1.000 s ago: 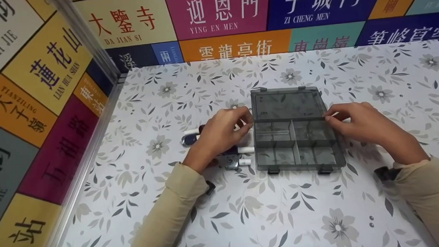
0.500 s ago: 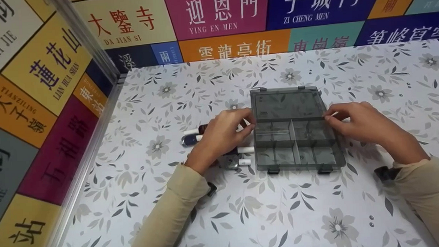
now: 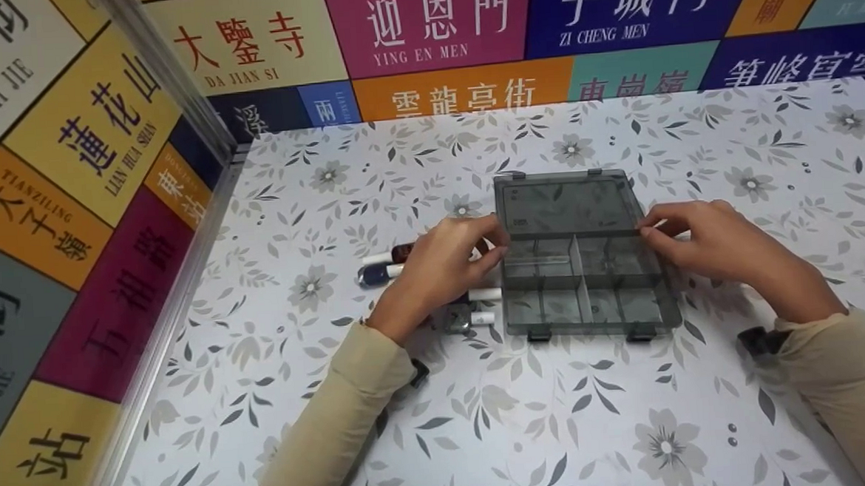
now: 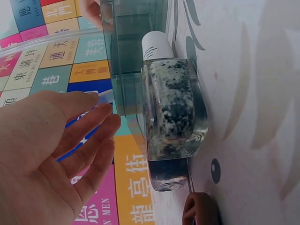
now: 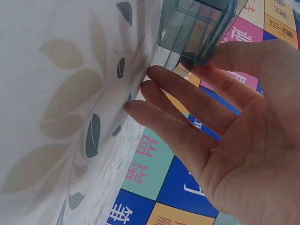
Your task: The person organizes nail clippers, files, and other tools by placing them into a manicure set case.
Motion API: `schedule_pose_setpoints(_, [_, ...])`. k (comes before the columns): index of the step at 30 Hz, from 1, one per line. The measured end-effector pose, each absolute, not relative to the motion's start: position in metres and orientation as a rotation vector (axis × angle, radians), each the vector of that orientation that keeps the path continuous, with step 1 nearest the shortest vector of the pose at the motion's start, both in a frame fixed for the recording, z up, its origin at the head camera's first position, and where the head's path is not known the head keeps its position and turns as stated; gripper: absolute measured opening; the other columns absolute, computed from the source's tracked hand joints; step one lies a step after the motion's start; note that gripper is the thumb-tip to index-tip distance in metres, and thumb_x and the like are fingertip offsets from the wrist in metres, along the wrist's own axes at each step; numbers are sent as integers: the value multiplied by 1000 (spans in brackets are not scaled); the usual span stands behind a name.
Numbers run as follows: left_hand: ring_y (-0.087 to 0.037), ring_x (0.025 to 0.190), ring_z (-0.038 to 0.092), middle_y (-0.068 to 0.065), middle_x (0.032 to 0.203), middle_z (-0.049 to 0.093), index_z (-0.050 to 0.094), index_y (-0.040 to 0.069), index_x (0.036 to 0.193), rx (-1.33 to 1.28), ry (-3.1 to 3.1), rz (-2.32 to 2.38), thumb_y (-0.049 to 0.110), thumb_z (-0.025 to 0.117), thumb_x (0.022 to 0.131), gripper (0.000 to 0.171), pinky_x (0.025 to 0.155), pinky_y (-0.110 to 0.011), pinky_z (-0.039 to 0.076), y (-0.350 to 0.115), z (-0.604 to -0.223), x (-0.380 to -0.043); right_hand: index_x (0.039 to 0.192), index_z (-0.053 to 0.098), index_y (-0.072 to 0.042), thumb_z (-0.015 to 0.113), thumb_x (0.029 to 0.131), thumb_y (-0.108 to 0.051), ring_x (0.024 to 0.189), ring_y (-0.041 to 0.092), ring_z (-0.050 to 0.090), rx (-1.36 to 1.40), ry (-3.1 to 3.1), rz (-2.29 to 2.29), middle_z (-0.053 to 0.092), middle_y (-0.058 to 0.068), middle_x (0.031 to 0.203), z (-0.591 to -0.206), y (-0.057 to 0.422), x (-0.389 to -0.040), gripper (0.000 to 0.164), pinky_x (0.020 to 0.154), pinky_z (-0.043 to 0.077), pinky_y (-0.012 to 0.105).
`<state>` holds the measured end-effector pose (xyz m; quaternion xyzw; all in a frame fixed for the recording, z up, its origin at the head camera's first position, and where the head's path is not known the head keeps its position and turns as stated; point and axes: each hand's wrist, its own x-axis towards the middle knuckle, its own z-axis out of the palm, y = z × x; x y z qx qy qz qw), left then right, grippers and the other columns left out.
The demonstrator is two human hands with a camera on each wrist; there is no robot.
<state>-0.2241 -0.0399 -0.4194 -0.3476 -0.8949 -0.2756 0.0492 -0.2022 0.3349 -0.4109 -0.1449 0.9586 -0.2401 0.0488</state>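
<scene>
A smoky see-through compartment box (image 3: 581, 254) lies on the table in the head view, with dark latches along its near edge. At its left side, my left hand (image 3: 444, 261) has thumb and index tips at the wall, the other fingers loosely bent in the left wrist view. My right hand (image 3: 714, 239) pinches the box's right edge between thumb and index finger; its other fingers extend towards the table in the right wrist view. Under and beside my left hand lie nail polish bottles: a speckled one (image 4: 171, 108) with a white cap, a dark blue one (image 3: 375, 275) and a dark red one (image 3: 403, 253).
A flower-patterned covering (image 3: 665, 438) lies over the table. Colourful sign panels (image 3: 428, 21) with large characters stand behind it and along the left side. Another white cap (image 3: 487, 294) shows beside the box, its bottle partly hidden by my left hand.
My left hand has shifted slightly right, bringing its thumb and index tips up to the box's left edge. The right hand and the box look unmoved.
</scene>
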Motion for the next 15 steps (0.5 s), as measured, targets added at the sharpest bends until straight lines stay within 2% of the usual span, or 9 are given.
schedule_pose_setpoints(5, [-9,94,78,4,103,82,77,19,108,-1060,-2730,-835,22,72,105,7,79,-29,63,-39,-419,-224,120,76,-15,61,110,-27,103,42,78,-478,2935,-718,81,22,117,-411,335,-203,21,52,53,36])
schedule_pose_setpoints(12, [-8,94,78,4,104,83,77,19,110,-1060,-2761,-853,23,73,105,8,79,-25,63,-38,-420,-224,123,75,-16,58,112,-32,78,28,75,-436,2890,-710,78,25,123,-409,335,-201,25,41,51,38])
schedule_pose_setpoints(15, [-8,94,78,4,104,83,77,19,110,-1064,-2762,-847,23,73,105,8,79,-25,63,-38,-420,-224,124,75,-16,58,112,-32,80,28,75,-422,2886,-711,78,25,123,-409,335,-200,26,42,52,39])
